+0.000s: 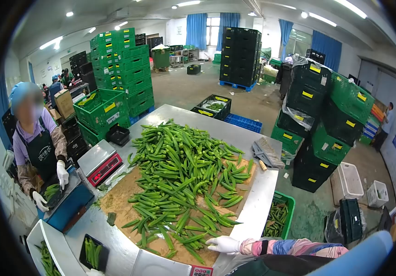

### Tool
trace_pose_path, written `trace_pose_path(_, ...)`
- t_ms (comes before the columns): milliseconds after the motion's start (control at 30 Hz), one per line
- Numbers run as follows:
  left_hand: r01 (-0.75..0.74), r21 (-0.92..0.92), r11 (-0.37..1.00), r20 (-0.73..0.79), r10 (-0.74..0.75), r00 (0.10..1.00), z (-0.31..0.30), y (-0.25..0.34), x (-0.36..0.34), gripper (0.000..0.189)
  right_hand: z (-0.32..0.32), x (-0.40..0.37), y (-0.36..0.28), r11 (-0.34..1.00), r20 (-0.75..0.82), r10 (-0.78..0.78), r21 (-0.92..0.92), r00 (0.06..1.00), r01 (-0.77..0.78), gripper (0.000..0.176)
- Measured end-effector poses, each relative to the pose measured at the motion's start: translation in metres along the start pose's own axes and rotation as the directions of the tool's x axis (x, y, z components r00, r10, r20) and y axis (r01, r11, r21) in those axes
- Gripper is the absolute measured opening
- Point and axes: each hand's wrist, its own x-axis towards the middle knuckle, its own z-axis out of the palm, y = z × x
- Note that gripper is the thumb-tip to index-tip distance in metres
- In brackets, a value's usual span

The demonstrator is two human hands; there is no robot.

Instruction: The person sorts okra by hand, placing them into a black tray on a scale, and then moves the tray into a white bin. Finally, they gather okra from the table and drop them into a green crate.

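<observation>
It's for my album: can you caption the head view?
A gloved right hand at the edge of green okra heaped on a metal table.

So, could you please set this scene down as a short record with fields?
Right hand: white glove, at the near edge of the okra pile; grip unclear
Left hand: mostly cut off at the bottom edge, near a black tray with okra pods
Co-worker: gloved hands at a small dark tray with okra
Table: metal; brush near its far right corner, red-fronted scale on its left
Background: stacks of green crates and black crates
</observation>
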Motion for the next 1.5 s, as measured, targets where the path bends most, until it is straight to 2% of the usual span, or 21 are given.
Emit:
trace_pose_path(133,0.002,-0.062,0.998,-0.094,-0.008,0.995,-0.017,0.012,-0.005,0.038,0.006,0.0,-0.003,0.999,0.032,-0.039,-0.027,0.999,0.04,0.05)
trace_pose_path(233,-0.027,-0.164,0.986,-0.194,-0.005,0.981,-0.039,0.041,-0.008,0.038,0.007,-0.002,-0.006,0.994,0.04,-0.096,-0.051,0.995,0.098,0.049)
trace_pose_path(367,-0.073,-0.28,0.957,-0.252,0.001,0.968,-0.069,0.08,-0.024,0.038,0.009,-0.009,0.003,0.989,0.059,-0.122,-0.071,0.991,0.126,0.046)
trace_pose_path(500,-0.132,-0.36,0.923,-0.239,0.045,0.97,-0.086,0.122,-0.049,0.037,0.024,-0.013,0.016,0.986,0.067,-0.132,-0.089,0.989,0.138,0.045)
trace_pose_path(633,-0.18,-0.413,0.893,-0.2,0.104,0.974,-0.092,0.161,-0.074,0.037,0.045,-0.011,0.027,0.963,0.061,-0.254,-0.076,0.965,0.259,0.045)
trace_pose_path(733,-0.209,-0.443,0.872,-0.165,0.15,0.975,-0.092,0.185,-0.091,0.036,0.037,-0.023,0.018,0.969,0.085,-0.217,-0.105,0.972,0.225,0.048)
trace_pose_path(833,-0.231,-0.457,0.859,-0.142,0.185,0.972,-0.093,0.203,-0.105,0.036,0.033,-0.026,0.03,0.969,0.033,-0.239,-0.063,0.97,0.241,0.049)
trace_pose_path(1033,-0.255,-0.483,0.837,-0.094,0.24,0.966,-0.088,0.229,-0.127,0.035,0.006,-0.063,0.03,0.984,0.017,-0.166,-0.058,0.986,0.167,0.048)
trace_pose_path(1133,-0.262,-0.488,0.832,-0.072,0.261,0.963,-0.086,0.24,-0.134,0.035,0.019,-0.054,0.051,0.981,0.05,-0.187,-0.032,0.981,0.189,0.048)
trace_pose_path(1233,-0.283,-0.49,0.825,-0.055,0.294,0.954,-0.084,0.251,-0.137,0.035,0.027,-0.047,0.064,0.976,-0.021,-0.218,-0.006,0.976,0.218,0.047)
trace_pose_path(1433,-0.314,-0.494,0.811,-0.012,0.355,0.935,-0.076,0.271,-0.136,0.034,-0.014,-0.078,0.049,0.99,0.021,-0.126,-0.055,0.992,0.127,0.046)
trace_pose_path(1500,-0.319,-0.496,0.807,0.001,0.368,0.93,-0.072,0.277,-0.137,0.034,-0.011,-0.077,0.062,0.988,-0.017,-0.132,-0.083,0.991,0.13,0.045)
